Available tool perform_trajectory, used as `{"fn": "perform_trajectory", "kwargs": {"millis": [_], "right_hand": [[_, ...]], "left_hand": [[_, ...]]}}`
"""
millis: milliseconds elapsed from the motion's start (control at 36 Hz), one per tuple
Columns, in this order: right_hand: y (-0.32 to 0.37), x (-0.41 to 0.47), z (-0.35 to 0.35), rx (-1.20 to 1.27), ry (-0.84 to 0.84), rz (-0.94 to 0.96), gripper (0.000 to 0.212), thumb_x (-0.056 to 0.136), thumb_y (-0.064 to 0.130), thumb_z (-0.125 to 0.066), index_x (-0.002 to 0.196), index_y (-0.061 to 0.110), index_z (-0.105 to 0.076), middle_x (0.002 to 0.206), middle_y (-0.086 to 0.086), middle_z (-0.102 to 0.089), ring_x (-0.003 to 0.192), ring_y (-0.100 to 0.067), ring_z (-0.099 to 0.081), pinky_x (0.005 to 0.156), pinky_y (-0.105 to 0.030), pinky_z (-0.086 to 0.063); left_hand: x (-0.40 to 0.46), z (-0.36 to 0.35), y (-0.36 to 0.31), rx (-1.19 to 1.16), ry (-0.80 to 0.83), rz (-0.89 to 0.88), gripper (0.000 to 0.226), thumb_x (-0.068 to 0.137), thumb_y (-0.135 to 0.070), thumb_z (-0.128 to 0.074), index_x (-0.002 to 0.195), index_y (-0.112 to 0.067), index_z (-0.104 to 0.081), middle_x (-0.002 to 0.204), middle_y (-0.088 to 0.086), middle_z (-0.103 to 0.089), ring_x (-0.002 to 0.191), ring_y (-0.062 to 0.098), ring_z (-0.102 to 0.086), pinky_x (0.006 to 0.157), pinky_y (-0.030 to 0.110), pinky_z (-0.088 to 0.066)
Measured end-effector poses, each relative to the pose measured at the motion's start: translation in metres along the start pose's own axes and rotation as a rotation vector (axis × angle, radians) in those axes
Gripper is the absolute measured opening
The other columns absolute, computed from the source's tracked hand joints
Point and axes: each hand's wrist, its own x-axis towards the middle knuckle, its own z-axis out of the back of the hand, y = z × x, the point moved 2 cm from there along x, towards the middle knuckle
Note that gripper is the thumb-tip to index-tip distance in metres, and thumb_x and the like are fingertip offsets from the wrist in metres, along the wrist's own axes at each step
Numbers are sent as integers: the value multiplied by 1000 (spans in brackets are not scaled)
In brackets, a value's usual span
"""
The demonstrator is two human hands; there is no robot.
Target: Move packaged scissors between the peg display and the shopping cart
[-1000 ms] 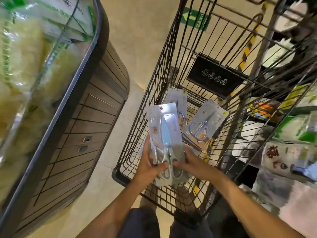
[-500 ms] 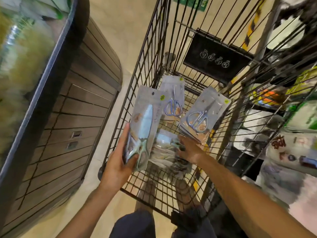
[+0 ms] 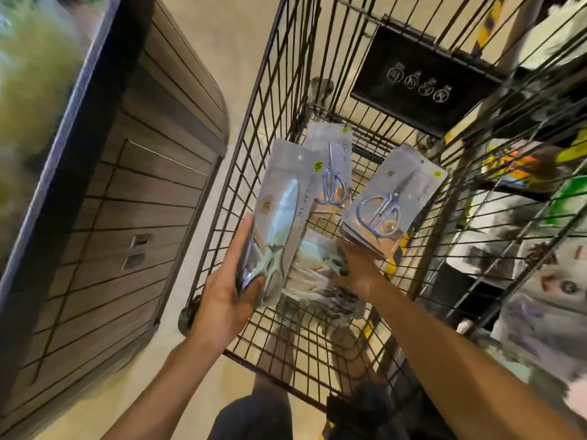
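Two packs [image 3: 330, 173] lie at twelve o'clock; our left hand [image 3: 228, 290] grips a "LEAF" scissors pack [image 3: 282, 217], right hand [image 3: 355, 268] fingers blurred, we cannot tell, inside the cart [image 3: 254, 128].

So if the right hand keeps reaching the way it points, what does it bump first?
Probably the blurred scissors pack lying on the cart floor; the right hand already seems to reach it, though depth is unclear.

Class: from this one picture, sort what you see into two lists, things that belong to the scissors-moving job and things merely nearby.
Belong to the job:
left hand
pale-handled scissors pack
right hand
packs in the cart
shopping cart

Merely nearby:
wood-panelled counter
black sign
shelf goods
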Motion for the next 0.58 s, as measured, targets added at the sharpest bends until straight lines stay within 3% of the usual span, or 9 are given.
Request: {"fn": "perform_trajectory", "kwargs": {"millis": [56, 139, 222, 306, 417, 500, 583], "right_hand": [[-10, 7, -6, 3, 11, -14, 108, 49, 51, -93, 139, 26, -39, 139, -6, -50, 132, -32, -44, 104, -50, -46], [-25, 16, -21, -83, 39, -23, 122, 30, 80, -75, 137, 32, -42, 132, -3, -52, 127, -33, -46, 100, -46, -47], [-9, -4, -19, -110, -41, -18, 117, 48, 65, -87, 147, 31, -34, 137, -4, -46, 129, -30, -39, 104, -44, -43], [-7, -10, -23, -122, -107, -25, 102, 63, 49, -90, 143, 15, -36, 139, -10, -39, 130, -30, -36, 104, -39, -42], [-13, -16, -28, -11, -48, -42, 76, 74, 37, -86, 131, 15, -41, 127, -5, -53, 114, -26, -57, 84, -39, -54], [-14, -26, -25, 79, -17, -5, 62, 79, 37, -82, 126, 20, -44, 111, 8, -53, 109, -21, -58, 72, -25, -47], [-10, -40, -16, 237, 15, 34, 61, 74, 29, -88, 118, 21, -45, 98, 19, -46, 102, -14, -55, 70, -19, -40]], "left_hand": [[0, 0, -2, -15, -9, -1, 101, 91, 8, -65, 158, -48, -13, 153, -36, -36, 140, -5, -41, 111, 28, -41], [1, 0, -2, -26, -8, -3, 98, 92, 7, -63, 159, -46, -13, 151, -41, -34, 139, -10, -40, 110, 26, -42], [3, 1, 1, -46, -20, 8, 102, 92, 10, -63, 157, -50, -13, 158, -27, -34, 141, -6, -39, 109, 25, -43], [3, 1, 4, -75, -21, 5, 100, 92, 10, -62, 158, -49, -14, 158, -27, -34, 143, -4, -39, 110, 31, -43], [2, 4, 6, -72, -26, -13, 98, 92, 12, -61, 160, -41, -15, 159, -29, -31, 145, -4, -35, 111, 23, -41], [0, 7, 4, -90, -33, -14, 99, 91, 11, -63, 160, -42, -16, 159, -28, -31, 145, -3, -35, 109, 20, -41], [-2, 13, -5, -91, -53, 5, 96, 91, 5, -66, 158, -45, -18, 151, -41, -34, 137, -15, -38, 102, 9, -42]]}}
